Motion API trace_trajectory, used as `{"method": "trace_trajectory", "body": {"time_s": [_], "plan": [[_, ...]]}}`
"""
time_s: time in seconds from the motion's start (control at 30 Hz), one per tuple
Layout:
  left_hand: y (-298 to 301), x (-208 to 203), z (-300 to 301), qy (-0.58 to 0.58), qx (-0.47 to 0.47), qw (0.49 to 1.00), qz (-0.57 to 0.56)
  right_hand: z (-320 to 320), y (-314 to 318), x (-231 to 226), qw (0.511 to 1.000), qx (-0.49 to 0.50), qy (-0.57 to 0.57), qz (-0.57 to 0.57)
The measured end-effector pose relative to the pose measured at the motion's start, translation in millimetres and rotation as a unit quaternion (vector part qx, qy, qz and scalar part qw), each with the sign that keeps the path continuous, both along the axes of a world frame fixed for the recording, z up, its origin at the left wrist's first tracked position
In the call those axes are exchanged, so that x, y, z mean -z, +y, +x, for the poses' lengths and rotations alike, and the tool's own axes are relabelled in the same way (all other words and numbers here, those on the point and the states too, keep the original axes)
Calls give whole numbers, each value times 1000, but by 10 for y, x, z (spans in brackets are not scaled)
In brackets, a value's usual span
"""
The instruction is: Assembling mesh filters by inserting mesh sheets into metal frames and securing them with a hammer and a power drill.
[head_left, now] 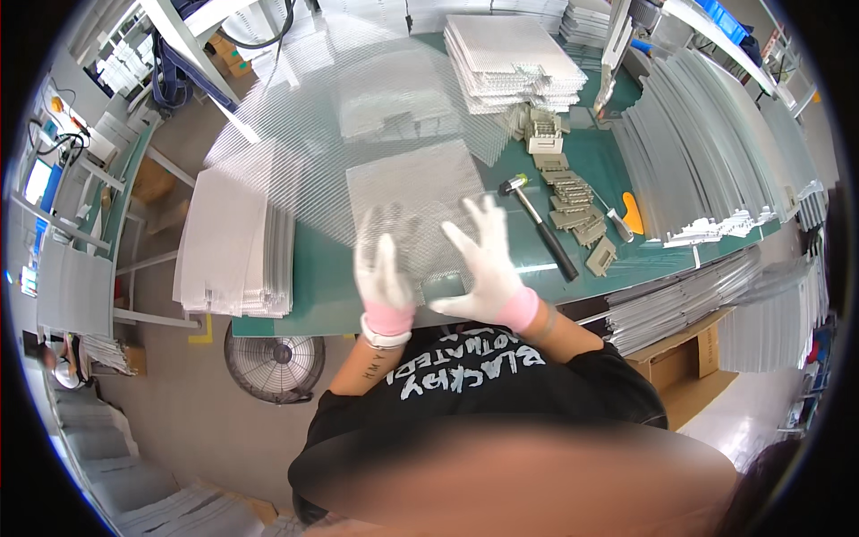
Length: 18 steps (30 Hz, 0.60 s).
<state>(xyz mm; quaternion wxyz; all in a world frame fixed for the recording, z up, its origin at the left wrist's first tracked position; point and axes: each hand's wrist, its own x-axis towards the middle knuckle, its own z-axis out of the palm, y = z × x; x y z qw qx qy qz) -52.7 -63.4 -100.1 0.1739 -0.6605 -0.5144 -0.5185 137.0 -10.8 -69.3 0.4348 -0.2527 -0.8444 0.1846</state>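
Observation:
A square, translucent sheet with a fine mesh-like pattern (416,174) lies on the green table in front of me. My left hand (385,276), in a white glove with a pink cuff, is over its near left part with the fingers apart. Over the near right part, my right hand (488,268) wears a matching glove, its thumb and fingers spread wide. Neither hand grips anything; whether the fingertips touch the sheet I cannot tell. Beyond it spreads a larger clear ribbed sheet (295,116). To the right of my right hand lies a hammer with a black handle (546,233).
Several olive-grey plastic pieces (573,197), a screwdriver (617,222) and an orange scraper-like piece (633,213) lie right of the hammer. Stacked panels stand at left (234,242), at the back (510,54) and at right (707,143). A round floor fan (275,362) sits below the table's front edge.

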Motion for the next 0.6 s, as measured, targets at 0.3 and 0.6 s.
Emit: {"method": "trace_trajectory", "body": {"time_s": [0.3,0.6], "plan": [[-479,194,-341,-494,26,838,-229,477,199,8,974,114,-130,-148],[-453,433,-322,-68,-156,908,-382,420,218,516,953,133,-162,-220]]}}
